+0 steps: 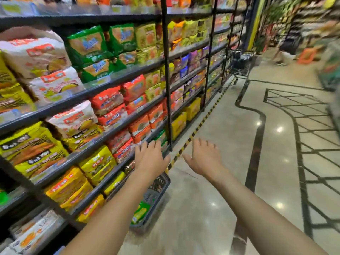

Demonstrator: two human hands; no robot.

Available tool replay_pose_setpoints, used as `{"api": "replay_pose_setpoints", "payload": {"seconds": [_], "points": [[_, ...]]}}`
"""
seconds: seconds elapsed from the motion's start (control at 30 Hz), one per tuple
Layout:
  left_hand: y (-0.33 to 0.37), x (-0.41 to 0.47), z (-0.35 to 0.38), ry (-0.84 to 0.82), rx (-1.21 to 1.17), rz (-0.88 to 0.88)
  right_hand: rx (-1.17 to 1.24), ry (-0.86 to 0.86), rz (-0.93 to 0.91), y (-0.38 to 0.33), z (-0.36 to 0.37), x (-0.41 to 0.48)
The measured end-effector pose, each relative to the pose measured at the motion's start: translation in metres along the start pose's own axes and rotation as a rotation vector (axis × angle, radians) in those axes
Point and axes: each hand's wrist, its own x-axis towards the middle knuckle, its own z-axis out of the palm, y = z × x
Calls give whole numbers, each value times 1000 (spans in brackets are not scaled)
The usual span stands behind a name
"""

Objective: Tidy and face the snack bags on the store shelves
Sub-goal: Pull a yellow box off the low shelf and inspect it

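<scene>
By black metal shelves' front edge, my left hand & right hand held out open, empty, prob. to face red plastic snack bags.

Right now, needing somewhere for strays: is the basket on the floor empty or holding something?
Not empty: a green packet lies inside the basket.

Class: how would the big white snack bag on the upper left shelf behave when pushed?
The white bag looks puffed, so it is probably light and squashy. Its glossy-looking film may slip under the fingers. As it rests on a lower bag, it could slide off.
</scene>
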Motion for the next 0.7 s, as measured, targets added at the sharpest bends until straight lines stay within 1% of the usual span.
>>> {"api": "replay_pose_setpoints", "payload": {"seconds": [0.13,0.2,0.4,0.6,0.7], "points": [[49,47,1,13,-30,21,-5,2,24,49,-11,39],[68,72,3,-5,-32,30,-10,-4,39,67,-13,60],[102,156,13,-5,-28,55,-20,-30,49,109,-2,140],[126,276,28,-14,-52,68,-48,-34,52,143,10,252],[136,346,36,-52,-65,73,-43,-66,85,161,10,314]]}}
